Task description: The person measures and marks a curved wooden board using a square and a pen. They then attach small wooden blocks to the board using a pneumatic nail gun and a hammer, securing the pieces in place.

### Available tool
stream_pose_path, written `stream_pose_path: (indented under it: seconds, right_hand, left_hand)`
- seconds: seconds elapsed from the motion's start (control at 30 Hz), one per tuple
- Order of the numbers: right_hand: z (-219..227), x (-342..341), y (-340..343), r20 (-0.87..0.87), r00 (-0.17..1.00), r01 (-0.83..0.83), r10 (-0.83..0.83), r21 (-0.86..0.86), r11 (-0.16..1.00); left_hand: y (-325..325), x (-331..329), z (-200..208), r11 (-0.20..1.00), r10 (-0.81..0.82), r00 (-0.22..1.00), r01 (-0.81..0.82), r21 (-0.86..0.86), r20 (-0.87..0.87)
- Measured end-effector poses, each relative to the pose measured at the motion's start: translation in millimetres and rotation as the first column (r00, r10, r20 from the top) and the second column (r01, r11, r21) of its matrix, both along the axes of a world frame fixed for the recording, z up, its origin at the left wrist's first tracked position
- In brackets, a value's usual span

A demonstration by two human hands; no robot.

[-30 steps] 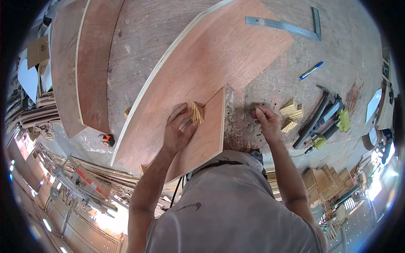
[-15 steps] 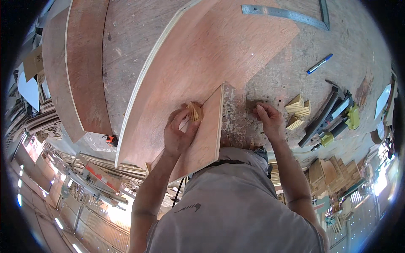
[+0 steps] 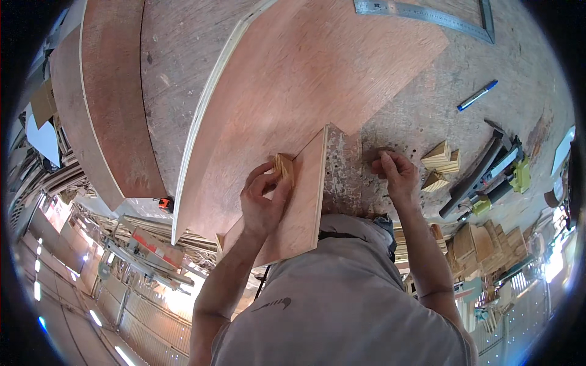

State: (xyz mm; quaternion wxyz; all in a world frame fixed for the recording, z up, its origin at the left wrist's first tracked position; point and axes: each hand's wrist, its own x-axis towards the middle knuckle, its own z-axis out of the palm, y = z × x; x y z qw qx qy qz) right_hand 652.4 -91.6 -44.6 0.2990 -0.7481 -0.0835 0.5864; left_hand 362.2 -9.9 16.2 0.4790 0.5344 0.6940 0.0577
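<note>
My left hand (image 3: 261,204) pinches a small pine corner block (image 3: 284,167) between thumb and fingers. The block sits in the angle where a narrower plywood panel (image 3: 298,210) meets a large plywood sheet (image 3: 293,79). Whether it touches both surfaces is hard to tell. Over the worktable, to the right of the narrower panel, my right hand (image 3: 401,180) is closed with thumb and fingertips together. Anything held in that pinch is too small to make out. Several loose pine blocks (image 3: 437,156) lie just right of it.
Farther right lie a hammer (image 3: 473,174) and a yellow-green air nailer (image 3: 519,177). A blue marker (image 3: 477,96) and a metal square (image 3: 421,15) rest beyond the blocks. At left are curved plywood pieces (image 3: 113,91) and an orange tape measure (image 3: 165,204).
The view has shifted a little, moving the bench tools slightly right and down. My left hand keeps its pinch on the block; my right hand stays closed over the table.
</note>
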Motion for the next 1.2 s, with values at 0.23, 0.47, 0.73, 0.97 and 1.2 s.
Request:
stream_pose_path:
  seconds: [0.23,0.47,0.73,0.97,1.2]
  right_hand:
    - [3,0,6,-0.005,1.0,0.021,-0.021,-0.009,1.0]
    - [-1,2,5,-0.033,0.997,0.068,-0.069,-0.027,0.997]
    - [-7,0,2,0.0,0.997,0.082,-0.082,0.011,0.997]
    - [-7,-1,3,0.049,0.996,0.069,-0.07,0.014,0.997]
    - [-10,-2,0,0.041,0.995,0.088,-0.089,0.024,0.996]
  left_hand:
    - [1,11,-6,0.998,0.056,0.99,-0.053,0.022,-0.129]
    - [0,10,-6,0.995,0.092,0.99,-0.096,-0.033,-0.106]
    - [-7,0,-9,0.996,0.094,0.995,-0.094,0.009,0.013]
    - [-9,-9,-14,0.997,0.031,0.998,-0.035,0.072,0.053]
    - [-12,-8,-17,0.994,0.091,0.993,-0.096,0.059,0.077]
